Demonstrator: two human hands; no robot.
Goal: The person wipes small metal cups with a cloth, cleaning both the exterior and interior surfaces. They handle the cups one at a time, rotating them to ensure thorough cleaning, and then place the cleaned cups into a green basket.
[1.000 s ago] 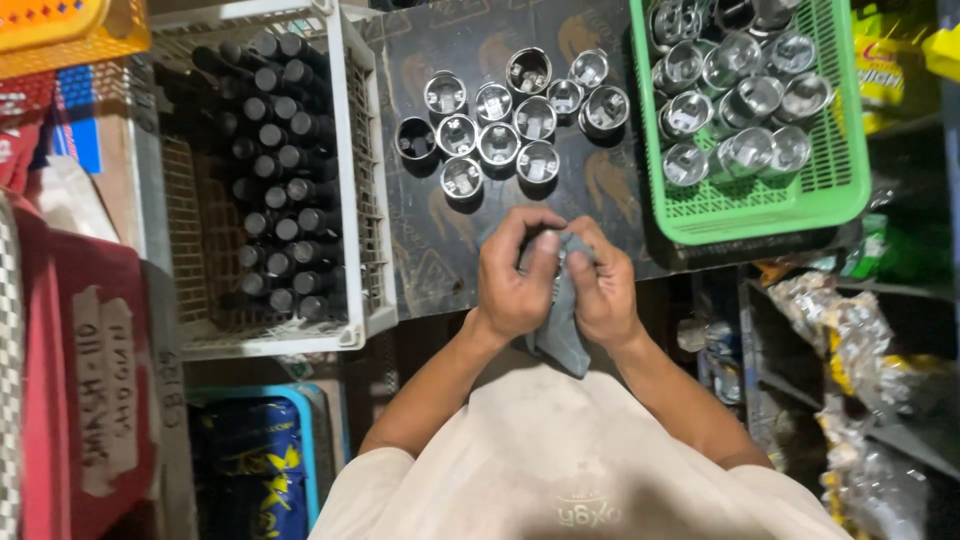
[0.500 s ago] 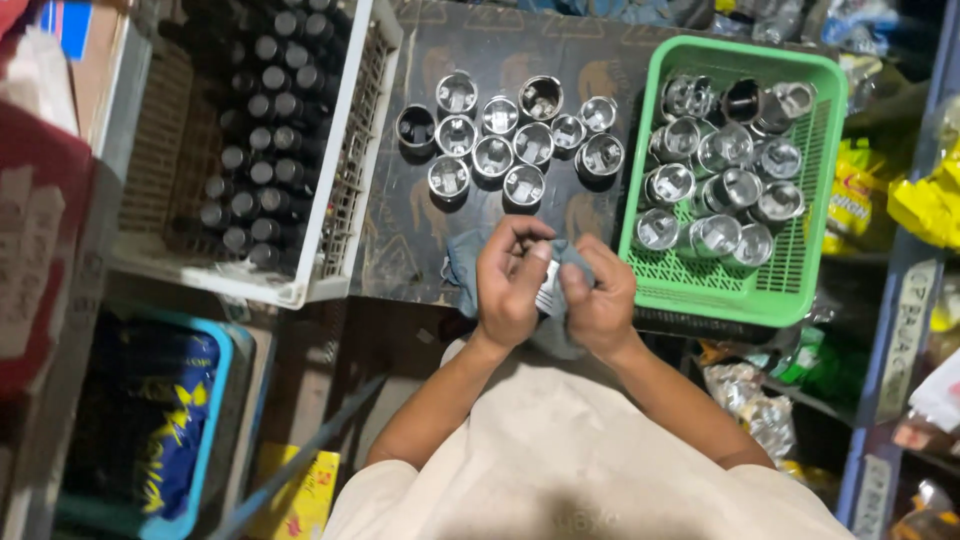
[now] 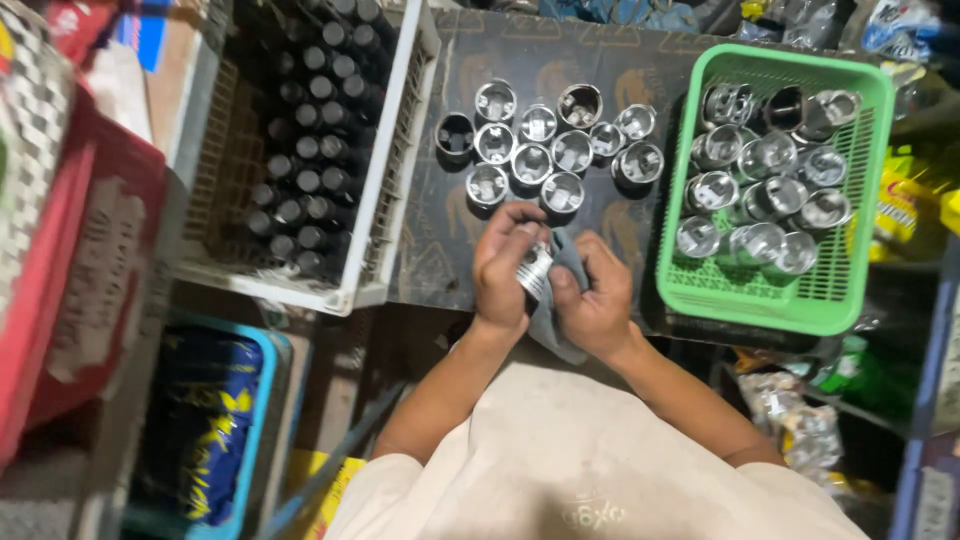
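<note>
Wiping a metal cup [image 3: 535, 268] with a grey cloth [image 3: 562, 300], your left hand [image 3: 507, 262] and right hand [image 3: 597, 298] both clamp it near the cardboard's edge; next, it belongs beside the standing cups [image 3: 545, 145] farther off.

Subject: the person's own body as seen from the head camera.

Torso: covered by a pale cream, beige-toned shirt [image 3: 590, 460] of plain, soft-looking fabric, filling the lower middle of the view. A small faint emblem [image 3: 592, 513] in a slightly lighter tone sits near the bottom edge; detail too blurred to make out.

Arms: both forearms bare from where they leave the shirt to the wrist; no cuff, watch or bracelet visible.

Hands: left hand [image 3: 505, 262] and right hand [image 3: 595, 300] bare, no gloves; whether any ring is worn cannot be told at this sharpness
</note>
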